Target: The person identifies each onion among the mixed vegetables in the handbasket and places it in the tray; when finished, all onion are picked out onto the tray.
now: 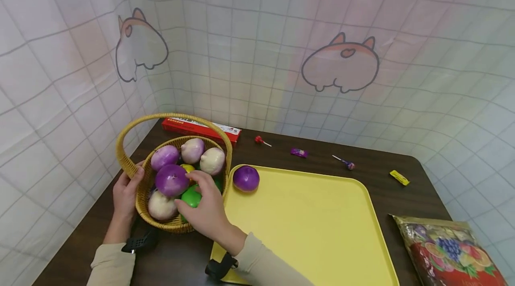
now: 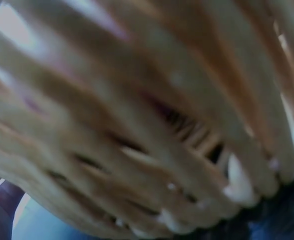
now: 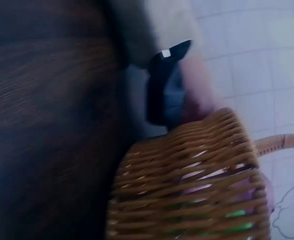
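1. Your left hand (image 1: pixel 125 194) grips the basket (image 1: pixel 141 201) rim, steadying it.
2. Your right hand (image 1: pixel 205 208) curls round the green fruit (image 1: pixel 191 197) inside, beside the yellow tray (image 1: pixel 322 228).

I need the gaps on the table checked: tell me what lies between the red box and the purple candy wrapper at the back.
In the head view, a red lollipop lies on the table between the red box and the purple candy wrapper.
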### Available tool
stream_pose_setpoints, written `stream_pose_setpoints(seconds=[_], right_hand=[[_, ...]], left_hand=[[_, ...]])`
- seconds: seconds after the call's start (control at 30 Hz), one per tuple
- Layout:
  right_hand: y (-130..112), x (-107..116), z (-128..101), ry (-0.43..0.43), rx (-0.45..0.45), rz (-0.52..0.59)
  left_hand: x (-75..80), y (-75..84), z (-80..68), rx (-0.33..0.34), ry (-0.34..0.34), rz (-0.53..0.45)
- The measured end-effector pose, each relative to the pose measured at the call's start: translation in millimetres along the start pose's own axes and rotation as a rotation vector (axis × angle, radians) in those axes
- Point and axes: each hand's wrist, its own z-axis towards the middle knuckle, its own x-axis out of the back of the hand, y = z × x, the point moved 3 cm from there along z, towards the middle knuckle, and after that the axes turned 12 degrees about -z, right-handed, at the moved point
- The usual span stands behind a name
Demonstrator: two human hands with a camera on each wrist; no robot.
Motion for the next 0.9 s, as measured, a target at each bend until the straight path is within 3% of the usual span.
stream_pose_setpoints(seconds=[0.13,0.43,0.63,0.9], right_hand=[[-3,-11,9,-0.056,-0.078,-0.090],[0,-24,27,-0.145,-0.118,-0.161],[3,-30,30,-0.215,-0.180,-0.269],[2,-31,32,-0.189,-0.201,-0.357]], left_hand=[[2.4,-0.2,-1.2,0.009,0.014,-0.010],[2.5,-0.8,-2.0,0.015,0.003,-0.046],[2.1,-2.6,-2.0,0.018,0.010,-0.039],[-1.1,-2.8,-0.3,-0.008,-0.016,-0.014]])
